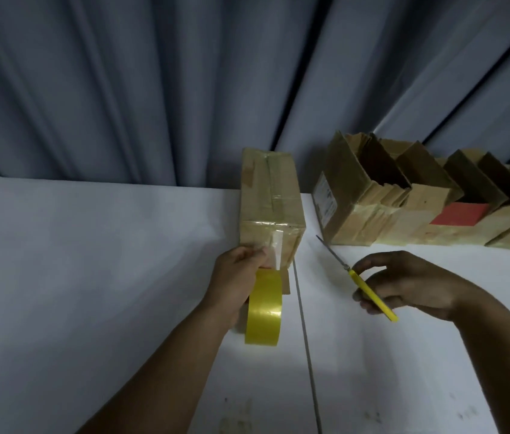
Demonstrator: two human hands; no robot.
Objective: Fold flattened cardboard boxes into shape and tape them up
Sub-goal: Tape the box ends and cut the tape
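A closed cardboard box (pixel 271 198) stands on the white table (pixel 91 277), its top seam taped. A clear strip of tape (pixel 276 252) runs down its near face to a yellow tape roll (pixel 264 311). My left hand (pixel 235 283) grips the roll just below the box, thumb near the strip. To the right, my right hand (pixel 404 286) holds scissors (pixel 358 280) with yellow handles. Their blades are together and point up-left toward the box's lower right corner, a short gap away.
A row of several open-topped cardboard boxes (pixel 419 208) lines the back right of the table; one shows a red patch (pixel 460 217). Grey curtains (pixel 185 89) hang behind. A seam between table halves (pixel 305 339) runs front to back.
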